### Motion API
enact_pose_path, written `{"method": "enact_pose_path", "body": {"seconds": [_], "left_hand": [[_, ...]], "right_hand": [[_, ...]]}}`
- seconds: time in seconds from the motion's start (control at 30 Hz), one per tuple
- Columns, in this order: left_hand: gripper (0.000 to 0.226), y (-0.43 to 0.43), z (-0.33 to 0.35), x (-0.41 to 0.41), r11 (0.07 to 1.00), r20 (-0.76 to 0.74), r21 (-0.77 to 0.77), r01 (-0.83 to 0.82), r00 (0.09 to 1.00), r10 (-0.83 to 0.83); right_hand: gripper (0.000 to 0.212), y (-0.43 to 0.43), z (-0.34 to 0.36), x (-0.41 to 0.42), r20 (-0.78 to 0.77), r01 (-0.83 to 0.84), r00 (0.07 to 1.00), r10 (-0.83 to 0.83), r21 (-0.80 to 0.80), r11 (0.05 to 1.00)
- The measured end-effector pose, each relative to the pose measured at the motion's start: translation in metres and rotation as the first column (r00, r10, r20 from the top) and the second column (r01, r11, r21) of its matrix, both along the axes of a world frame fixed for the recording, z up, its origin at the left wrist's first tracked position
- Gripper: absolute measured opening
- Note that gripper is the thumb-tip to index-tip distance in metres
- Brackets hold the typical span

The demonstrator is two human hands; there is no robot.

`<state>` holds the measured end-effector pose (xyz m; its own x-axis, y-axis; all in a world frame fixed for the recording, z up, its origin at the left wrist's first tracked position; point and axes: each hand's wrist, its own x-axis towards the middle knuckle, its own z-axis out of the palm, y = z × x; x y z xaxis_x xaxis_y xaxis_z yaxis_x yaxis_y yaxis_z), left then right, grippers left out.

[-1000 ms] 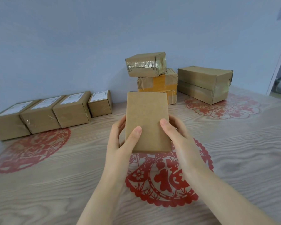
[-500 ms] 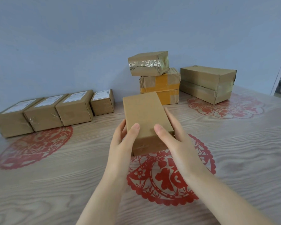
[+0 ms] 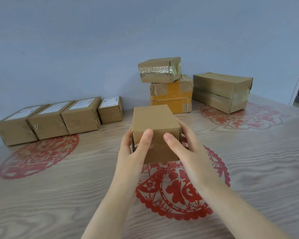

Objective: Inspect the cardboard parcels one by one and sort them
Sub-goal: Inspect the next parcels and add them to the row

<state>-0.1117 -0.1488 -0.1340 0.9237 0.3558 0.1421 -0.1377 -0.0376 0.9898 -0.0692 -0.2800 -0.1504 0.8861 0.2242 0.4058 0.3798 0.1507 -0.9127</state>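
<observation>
a plain brown cardboard parcel [image 3: 154, 118], block-shaped with a matte top and a strip of clear tape glinting on its near face, is held over the middle of the wood-grain worktop [image 3: 59, 195], above the far rim of a red scalloped paper cutout [image 3: 179, 192]; whether its lower edge touches the surface cannot be told. the left hand [image 3: 131, 152] and right hand [image 3: 190, 152] clamp it from either side, thumbs pressed on the near face, fingers wrapped round the sides. along the back left edge four brown boxes [image 3: 81, 116] with white labels on top sit in a row, side by side, behind another red cutout [image 3: 38, 156]. at the back centre a box with crinkled shiny tape [image 3: 160, 69] lies on a box with yellow tape [image 3: 171, 94], and just right of them a long box [image 3: 221, 92] lies on a flower-shaped red cutout [image 3: 240, 118]. a smooth pale blue wall [image 3: 76, 49] rises behind.
</observation>
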Motion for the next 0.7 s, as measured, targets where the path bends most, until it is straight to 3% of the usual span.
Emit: {"method": "enact_pose_path", "body": {"seconds": [0.1,0.3,0.37,0.53,0.7], "left_hand": [[0.076,-0.0002,0.0001,0.0009,1.000,0.033,0.006,0.004,0.999,-0.004],[0.091,-0.0007,-0.0020,0.0002,0.999,0.030,0.038,-0.006,1.000,0.005],[0.094,-0.0007,-0.0001,-0.0004,0.999,0.020,0.044,-0.025,1.000,0.024],[0.096,0.0011,-0.0021,0.0017,0.992,-0.030,0.112,-0.061,0.997,0.065],[0.110,0.0067,-0.0054,0.0057,0.990,-0.007,0.103,-0.094,0.995,0.096]], "right_hand": [[0.063,0.0005,-0.0021,0.0021,0.006,0.043,0.999,-0.043,-0.033,0.999],[0.069,-0.0034,-0.0036,0.0071,-0.001,0.050,0.999,-0.050,-0.062,0.997],[0.064,-0.0022,-0.0018,0.0057,0.001,0.063,0.998,-0.063,-0.079,0.995],[0.026,-0.0013,0.0017,0.0015,-0.026,0.073,0.997,-0.075,-0.055,0.996],[0.042,0.0013,-0.0028,0.0003,-0.014,0.055,0.998,-0.056,-0.082,0.995]]}}
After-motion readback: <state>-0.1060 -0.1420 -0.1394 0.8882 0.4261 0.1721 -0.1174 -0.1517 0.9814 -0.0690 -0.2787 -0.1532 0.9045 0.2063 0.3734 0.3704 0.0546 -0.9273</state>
